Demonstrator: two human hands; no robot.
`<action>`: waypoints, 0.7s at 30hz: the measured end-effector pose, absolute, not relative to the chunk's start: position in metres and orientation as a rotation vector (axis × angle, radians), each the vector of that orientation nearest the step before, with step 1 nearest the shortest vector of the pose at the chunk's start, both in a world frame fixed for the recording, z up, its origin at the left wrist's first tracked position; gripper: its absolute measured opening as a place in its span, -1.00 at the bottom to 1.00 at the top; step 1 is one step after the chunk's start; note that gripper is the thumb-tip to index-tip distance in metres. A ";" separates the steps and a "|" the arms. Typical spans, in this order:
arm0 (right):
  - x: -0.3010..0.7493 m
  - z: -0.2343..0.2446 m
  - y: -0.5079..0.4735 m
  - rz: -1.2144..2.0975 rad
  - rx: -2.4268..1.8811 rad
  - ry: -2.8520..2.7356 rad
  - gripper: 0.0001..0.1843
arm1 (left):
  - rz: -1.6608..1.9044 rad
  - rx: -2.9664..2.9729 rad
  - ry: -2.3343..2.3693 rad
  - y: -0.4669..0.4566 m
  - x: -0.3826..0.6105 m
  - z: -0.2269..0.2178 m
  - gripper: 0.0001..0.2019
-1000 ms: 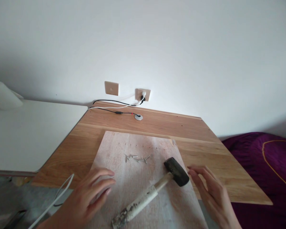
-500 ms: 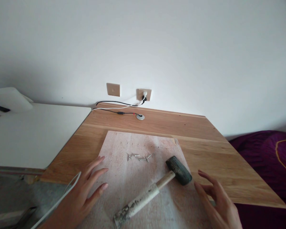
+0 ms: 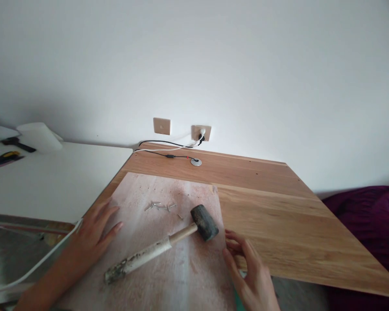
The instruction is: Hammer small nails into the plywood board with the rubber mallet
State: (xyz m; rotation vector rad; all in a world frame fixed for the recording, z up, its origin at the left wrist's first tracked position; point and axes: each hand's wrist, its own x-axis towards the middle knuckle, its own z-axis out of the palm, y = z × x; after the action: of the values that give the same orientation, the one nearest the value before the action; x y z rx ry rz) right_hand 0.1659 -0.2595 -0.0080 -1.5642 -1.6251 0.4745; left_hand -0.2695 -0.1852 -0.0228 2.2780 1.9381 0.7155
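Note:
A pale, reddish-stained wooden board [image 3: 188, 276] lies on the wooden table, with a row of small dark holes near its far edge. My left hand [image 3: 94, 233] rests at the board's left edge, thumb and fingers over it. At the right edge, my right hand [image 3: 251, 270] has its fingers bent against the board's side. Between them lies a rubber mallet [image 3: 152, 255], its black head to the right and its worn, white-wrapped handle pointing to the near left. Several small silver screws or nails [image 3: 160, 206] are scattered beyond the handle; one sits apart near the mallet head.
The wooden table [image 3: 278, 207] meets a white wall with a socket [image 3: 206, 131] and plugged-in cables [image 3: 168, 149]. A white table [image 3: 81, 172] stands left, bearing dark tools [image 3: 3, 159] and a white roll [image 3: 40, 136]. Purple fabric [image 3: 350, 211] is at the right.
The board has slid left and turned slightly on the table, carrying the mallet and the small metal pieces. Both hands have moved left with it, and my right hand is now against its edge.

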 end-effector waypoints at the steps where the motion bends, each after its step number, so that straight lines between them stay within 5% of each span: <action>1: 0.157 -0.008 -0.257 0.438 -1.552 -1.637 -0.69 | 0.697 2.232 1.971 -0.183 -0.277 -0.023 -0.46; 21: 0.133 -0.031 -0.244 0.663 -1.447 -1.513 -0.67 | 0.607 1.922 2.238 -0.167 -0.309 -0.007 -0.35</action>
State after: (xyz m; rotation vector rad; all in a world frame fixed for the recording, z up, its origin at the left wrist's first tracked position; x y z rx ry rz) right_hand 0.1327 -0.2443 -0.0308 -1.4473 -1.5130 0.6628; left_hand -0.3089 -0.1666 -0.0073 1.9219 2.2376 0.6067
